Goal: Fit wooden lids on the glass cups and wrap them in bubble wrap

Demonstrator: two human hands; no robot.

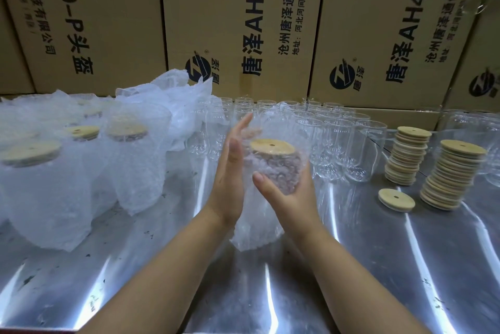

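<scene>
Hands work a lidded glass cup held above the steel table: the right hand grips it from below, thumb curled across the front, apparently so that the left hand, fingers straight and flat, can press the bubble wrap against its side; the wooden lid already sits on top. Four wrapped cups show at the left, possibly more under loose sheets; two stacks of lids and one loose lid wait at the right, beside rows of bare glasses too crowded to count.
</scene>
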